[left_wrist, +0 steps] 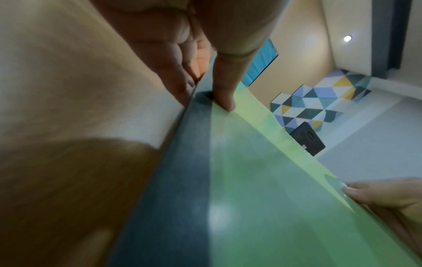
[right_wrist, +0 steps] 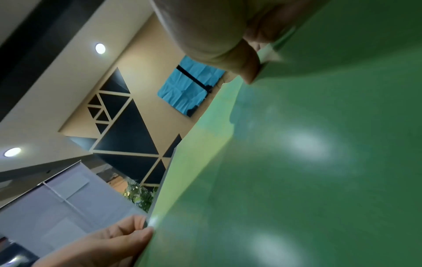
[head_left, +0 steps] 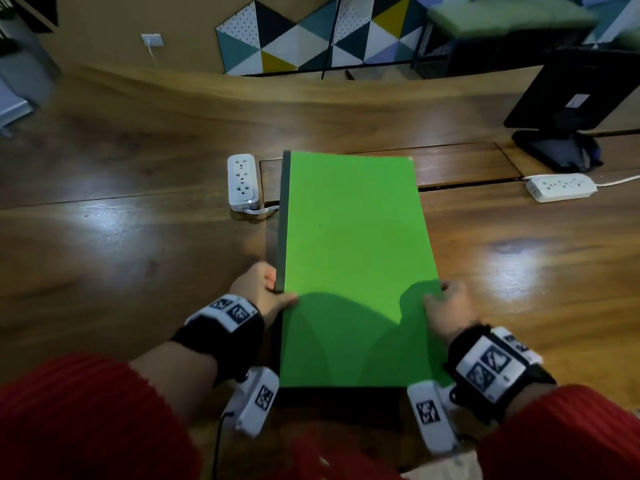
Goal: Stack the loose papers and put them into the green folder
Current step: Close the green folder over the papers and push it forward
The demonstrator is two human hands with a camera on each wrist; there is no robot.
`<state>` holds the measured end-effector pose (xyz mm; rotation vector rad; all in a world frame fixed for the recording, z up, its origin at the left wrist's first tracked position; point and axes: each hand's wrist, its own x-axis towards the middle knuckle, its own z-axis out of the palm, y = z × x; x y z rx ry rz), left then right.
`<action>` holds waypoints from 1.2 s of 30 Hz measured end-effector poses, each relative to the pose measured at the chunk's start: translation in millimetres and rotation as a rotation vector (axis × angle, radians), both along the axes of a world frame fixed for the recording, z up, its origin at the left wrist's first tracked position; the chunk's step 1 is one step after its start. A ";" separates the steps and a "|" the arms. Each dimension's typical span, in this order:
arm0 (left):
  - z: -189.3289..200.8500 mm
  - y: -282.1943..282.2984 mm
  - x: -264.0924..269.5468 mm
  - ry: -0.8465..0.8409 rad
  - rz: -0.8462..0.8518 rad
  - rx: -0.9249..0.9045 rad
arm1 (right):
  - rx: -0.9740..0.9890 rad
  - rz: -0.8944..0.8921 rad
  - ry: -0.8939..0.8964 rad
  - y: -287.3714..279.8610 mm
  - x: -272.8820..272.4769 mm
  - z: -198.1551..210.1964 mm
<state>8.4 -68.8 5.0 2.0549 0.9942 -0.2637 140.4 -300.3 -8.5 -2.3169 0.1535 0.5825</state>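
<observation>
from the head view, i judge the job nearly finished: the green folder (head_left: pixel 353 258) is closed and no loose papers show anywhere on the desk (head_left: pixel 121 237), so i take it they sit inside, though i cannot see them. the folder lies lengthwise between my hands with its dark spine on the left; my left hand (head_left: pixel 261 292) pinches the spine side near the end closest to me, thumb on the cover, and my right hand (head_left: pixel 446 306) pinches the opposite edge. what is left, i think, is only to set it down. from the left wrist view, my thumb (left_wrist: pixel 224 94) presses on the cover beside the spine with the other fingers curled below, and the folder seems lifted off the desk. from the right wrist view, my right thumb (right_wrist: pixel 247 63) clamps the green edge and my left hand grips the far side.
</observation>
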 end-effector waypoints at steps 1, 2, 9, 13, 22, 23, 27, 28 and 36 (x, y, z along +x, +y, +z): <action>1.7 3.1 13.1 -0.059 0.047 -0.007 | 0.023 -0.006 -0.027 6.0 14.2 3.1; 2.6 6.6 26.0 -0.124 0.096 -0.020 | 0.042 -0.014 -0.046 12.7 28.8 6.0; -11.3 31.4 98.4 -0.215 0.135 -0.174 | -0.013 -0.016 -0.010 50.2 118.2 5.8; -21.1 35.6 121.5 -0.177 0.133 -0.121 | -0.063 -0.012 0.021 62.9 143.5 0.2; -28.5 44.6 141.2 -0.083 0.086 0.012 | -0.180 0.140 0.075 80.2 174.2 -6.1; -27.3 43.9 141.7 -0.067 0.085 0.027 | -0.196 0.158 0.077 80.4 177.0 -6.0; -23.9 41.6 144.2 -0.006 0.047 0.088 | -0.234 0.195 0.065 81.9 182.2 -4.3; -24.4 41.5 144.2 0.003 0.047 0.103 | -0.246 0.207 0.065 82.9 182.8 -3.9; -28.1 41.8 140.3 0.056 0.021 0.157 | -0.307 0.269 0.037 89.1 172.8 0.2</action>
